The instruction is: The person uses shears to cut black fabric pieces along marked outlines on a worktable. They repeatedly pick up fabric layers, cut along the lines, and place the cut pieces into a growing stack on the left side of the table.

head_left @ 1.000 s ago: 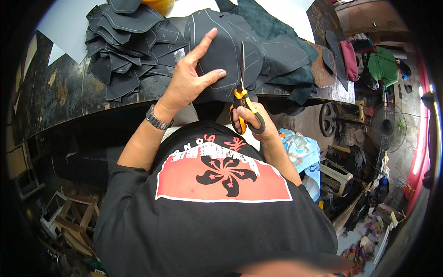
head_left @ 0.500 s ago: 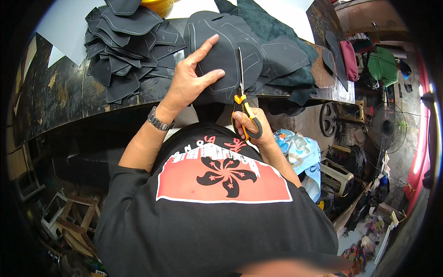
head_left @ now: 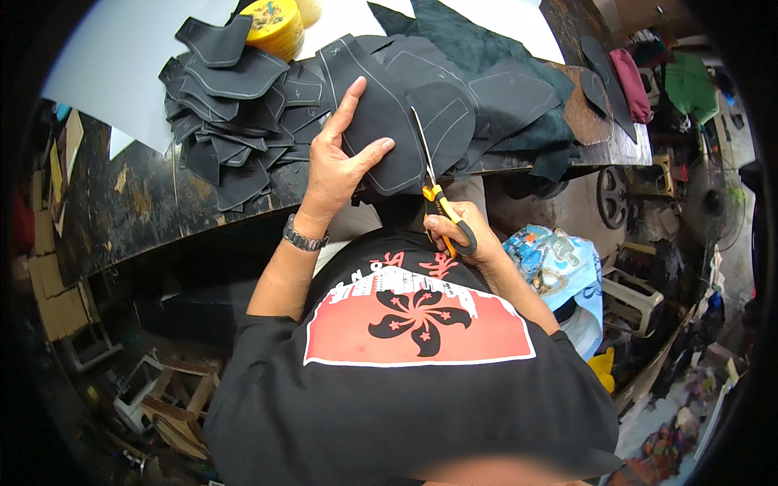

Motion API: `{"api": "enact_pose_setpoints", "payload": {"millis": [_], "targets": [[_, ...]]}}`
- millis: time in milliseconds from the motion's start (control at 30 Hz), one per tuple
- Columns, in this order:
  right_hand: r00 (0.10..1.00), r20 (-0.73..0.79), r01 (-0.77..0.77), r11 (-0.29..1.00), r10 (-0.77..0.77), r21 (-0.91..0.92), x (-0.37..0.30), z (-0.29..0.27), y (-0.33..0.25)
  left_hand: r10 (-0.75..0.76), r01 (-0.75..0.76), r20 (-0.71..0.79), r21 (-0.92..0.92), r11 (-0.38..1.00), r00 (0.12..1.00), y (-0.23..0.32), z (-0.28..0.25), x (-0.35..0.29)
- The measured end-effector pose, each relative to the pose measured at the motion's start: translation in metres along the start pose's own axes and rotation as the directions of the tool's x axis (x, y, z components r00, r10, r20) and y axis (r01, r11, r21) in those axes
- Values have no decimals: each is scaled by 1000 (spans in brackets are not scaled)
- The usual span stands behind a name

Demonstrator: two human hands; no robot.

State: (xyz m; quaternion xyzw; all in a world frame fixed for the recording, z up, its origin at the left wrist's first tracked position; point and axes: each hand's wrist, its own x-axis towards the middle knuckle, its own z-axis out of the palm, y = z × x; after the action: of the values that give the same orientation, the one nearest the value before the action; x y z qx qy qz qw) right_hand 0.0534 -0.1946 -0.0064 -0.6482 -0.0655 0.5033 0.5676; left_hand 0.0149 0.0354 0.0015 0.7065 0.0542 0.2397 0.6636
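Note:
My left hand [head_left: 344, 158] holds a black leather-like piece [head_left: 381, 134] with a rounded near edge. Its thumb and index finger lie spread on top; the other fingers are hidden. My right hand [head_left: 466, 231] grips scissors [head_left: 431, 193] with yellow and black handles. Their long blades point away from me along the piece's right edge, nearly together. Under and beside it lie more black cut pieces [head_left: 515, 93] with pale drawn outlines. A pile of similar pieces [head_left: 235, 97] sits to the left of my left hand.
A yellow round tub [head_left: 274, 28] stands behind the pile. Dark green hide [head_left: 466, 36] and white sheets [head_left: 121, 65] cover the far part of the worn black table [head_left: 121, 194]. A wooden stool [head_left: 178, 405], a blue patterned cloth [head_left: 555, 263] and a fan [head_left: 713, 206] are around me.
The view has shifted, so the table and hands sit lower and further right. The held black piece has turned slightly, its far end tipping left. Both hands keep their holds.

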Motion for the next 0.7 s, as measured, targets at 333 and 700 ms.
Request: {"api": "enact_pose_setpoints", "payload": {"millis": [333,700], "targets": [[998,14,52,995,-54,80,2,-1,5,-60,59,72,22,998,996,8,9,-7],[993,-5,119,988,-119,99,1,1,12,-76,73,81,40,997,994,10,10,-7]]}}
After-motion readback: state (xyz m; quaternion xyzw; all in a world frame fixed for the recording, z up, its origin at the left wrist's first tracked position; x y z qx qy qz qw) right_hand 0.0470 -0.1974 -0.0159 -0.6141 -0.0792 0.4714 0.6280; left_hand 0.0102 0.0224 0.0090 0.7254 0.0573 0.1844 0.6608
